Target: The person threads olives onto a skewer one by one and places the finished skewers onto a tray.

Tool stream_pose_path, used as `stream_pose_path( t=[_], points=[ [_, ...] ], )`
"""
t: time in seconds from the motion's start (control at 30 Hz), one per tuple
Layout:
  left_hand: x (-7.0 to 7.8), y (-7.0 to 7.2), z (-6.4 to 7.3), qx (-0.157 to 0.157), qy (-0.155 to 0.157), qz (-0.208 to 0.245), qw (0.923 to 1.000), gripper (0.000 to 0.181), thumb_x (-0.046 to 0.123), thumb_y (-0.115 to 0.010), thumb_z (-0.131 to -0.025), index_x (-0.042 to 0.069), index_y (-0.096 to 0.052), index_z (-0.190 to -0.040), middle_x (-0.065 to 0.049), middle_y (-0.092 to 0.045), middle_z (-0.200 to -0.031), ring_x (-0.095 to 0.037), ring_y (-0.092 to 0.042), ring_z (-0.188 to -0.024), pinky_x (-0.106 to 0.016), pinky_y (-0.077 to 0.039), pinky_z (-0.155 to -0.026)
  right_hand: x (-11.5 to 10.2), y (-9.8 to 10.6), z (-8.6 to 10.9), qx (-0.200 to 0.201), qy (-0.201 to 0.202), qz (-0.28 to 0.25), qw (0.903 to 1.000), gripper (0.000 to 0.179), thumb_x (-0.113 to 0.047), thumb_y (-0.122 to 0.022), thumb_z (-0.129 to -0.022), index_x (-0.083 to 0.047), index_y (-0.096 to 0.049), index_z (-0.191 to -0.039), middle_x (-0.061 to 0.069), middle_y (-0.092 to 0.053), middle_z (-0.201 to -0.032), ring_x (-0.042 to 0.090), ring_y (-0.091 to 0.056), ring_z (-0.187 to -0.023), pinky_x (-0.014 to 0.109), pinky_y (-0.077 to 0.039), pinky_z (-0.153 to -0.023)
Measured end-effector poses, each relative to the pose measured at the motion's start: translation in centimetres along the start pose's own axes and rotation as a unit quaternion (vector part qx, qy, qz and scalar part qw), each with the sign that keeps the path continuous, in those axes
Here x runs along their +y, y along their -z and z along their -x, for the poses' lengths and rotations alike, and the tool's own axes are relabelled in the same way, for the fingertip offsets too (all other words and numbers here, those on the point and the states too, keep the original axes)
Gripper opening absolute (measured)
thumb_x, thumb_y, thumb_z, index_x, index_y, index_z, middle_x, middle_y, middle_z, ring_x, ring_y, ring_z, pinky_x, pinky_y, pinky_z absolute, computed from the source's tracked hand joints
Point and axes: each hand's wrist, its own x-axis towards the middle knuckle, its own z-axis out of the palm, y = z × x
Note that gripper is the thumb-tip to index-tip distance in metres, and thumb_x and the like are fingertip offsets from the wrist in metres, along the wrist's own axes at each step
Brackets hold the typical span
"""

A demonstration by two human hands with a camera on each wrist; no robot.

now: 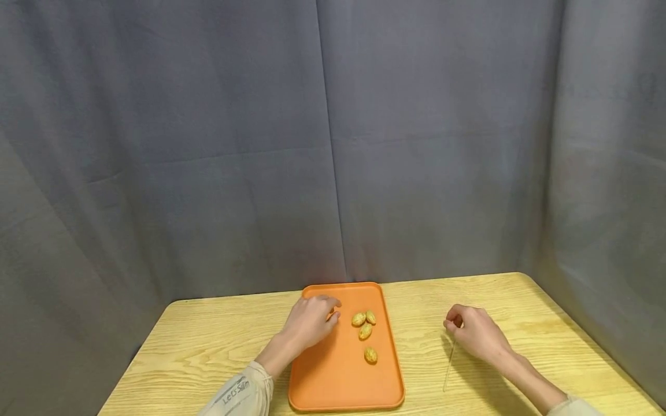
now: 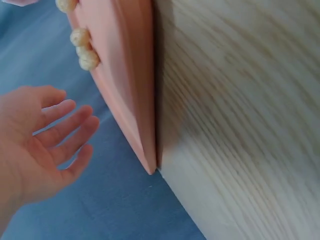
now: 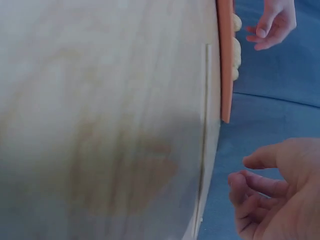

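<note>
My left hand [image 1: 312, 320] hovers over the left part of an orange tray [image 1: 333, 381], its fingers loosely bent with nothing between them. Several small yellow-brown, ridged oval pieces [image 1: 365, 331] lie on the tray to the right of that hand, apart from it. Over the table on the right is my right hand [image 1: 476, 332], fingers partly curled. Below it a thin pale stick [image 3: 204, 110] lies along the wood. In the right wrist view the thumb and forefinger stand apart, and a gap shows between the hand and the stick.
The light wooden table [image 1: 224, 335] carries the tray near its middle. Grey-blue curtains [image 1: 250, 144] hang behind it and along both sides. The tray has a low raised rim.
</note>
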Motion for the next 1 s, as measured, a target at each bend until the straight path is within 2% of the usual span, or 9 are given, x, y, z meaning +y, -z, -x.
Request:
stream_pose_path(
  t=[0.13,0.23,0.4,0.6,0.67,0.83,1.0],
  points=[
    [0.0,-0.7,-0.6,-0.021,-0.006,0.010,0.9997,0.018,0.025,-0.069,-0.093,0.018,-0.075,-0.108,0.006,-0.074,-0.093,-0.006,-0.061,-0.070,-0.024,-0.049,-0.058,0.3,-0.1,0.6,-0.026,-0.029,-0.002,0.9992,0.003,-0.009,-0.067,-0.090,-0.008,-0.070,-0.089,0.000,-0.065,-0.078,0.013,-0.052,-0.064,0.027,-0.042,-0.053],
    [0.1,-1.0,-0.8,-0.029,-0.005,0.029,0.9991,0.017,0.023,-0.069,-0.093,0.018,-0.075,-0.108,0.007,-0.073,-0.090,-0.005,-0.059,-0.068,-0.022,-0.047,-0.058,0.5,-0.3,0.9,-0.030,-0.040,-0.002,0.9987,0.004,-0.008,-0.067,-0.089,-0.008,-0.069,-0.086,0.000,-0.065,-0.077,0.013,-0.053,-0.066,0.028,-0.042,-0.054],
    [0.3,-1.5,-1.4,-0.063,0.010,0.075,0.9951,0.017,0.022,-0.068,-0.094,0.017,-0.075,-0.109,0.006,-0.075,-0.093,-0.007,-0.064,-0.076,-0.023,-0.049,-0.062,0.7,-0.6,1.3,-0.037,-0.058,0.003,0.9976,0.006,-0.010,-0.069,-0.088,-0.009,-0.068,-0.082,0.000,-0.064,-0.076,0.015,-0.051,-0.065,0.029,-0.040,-0.053],
    [0.7,-2.3,-2.6,-0.113,0.026,0.107,0.9875,0.022,0.028,-0.066,-0.096,0.017,-0.074,-0.114,0.004,-0.074,-0.096,-0.006,-0.062,-0.076,-0.022,-0.048,-0.062,1.0,-0.9,1.9,-0.040,-0.092,-0.007,0.9949,0.032,-0.014,-0.069,-0.090,-0.014,-0.051,-0.063,-0.005,-0.039,-0.057,0.009,-0.029,-0.051,0.019,-0.019,-0.045],
    [0.9,-2.5,-2.8,-0.123,0.027,0.110,0.9859,0.024,0.031,-0.066,-0.096,0.018,-0.074,-0.114,0.005,-0.073,-0.095,-0.005,-0.060,-0.076,-0.022,-0.048,-0.064,1.0,-1.1,1.9,-0.041,-0.096,-0.014,0.9944,0.040,-0.015,-0.068,-0.090,-0.016,-0.044,-0.058,-0.007,-0.032,-0.054,0.007,-0.025,-0.050,0.017,-0.017,-0.045],
    [1.2,-3.0,-3.1,-0.140,0.035,0.123,0.9819,0.027,0.037,-0.066,-0.096,0.020,-0.073,-0.115,0.008,-0.071,-0.092,-0.004,-0.060,-0.077,-0.023,-0.048,-0.066,0.9,-1.5,1.9,-0.044,-0.115,-0.023,0.9922,0.046,-0.014,-0.066,-0.089,-0.019,-0.039,-0.052,-0.008,-0.030,-0.048,0.005,-0.022,-0.045,0.015,-0.017,-0.043],
    [1.6,-3.4,-3.2,-0.134,0.028,0.118,0.9836,0.024,0.037,-0.068,-0.094,0.022,-0.074,-0.112,0.009,-0.069,-0.087,-0.003,-0.056,-0.072,-0.023,-0.045,-0.062,0.6,-1.6,1.7,-0.035,-0.139,-0.015,0.9895,0.045,-0.014,-0.066,-0.086,-0.019,-0.040,-0.049,-0.009,-0.028,-0.047,0.005,-0.020,-0.047,0.017,-0.016,-0.044]
  ],
)
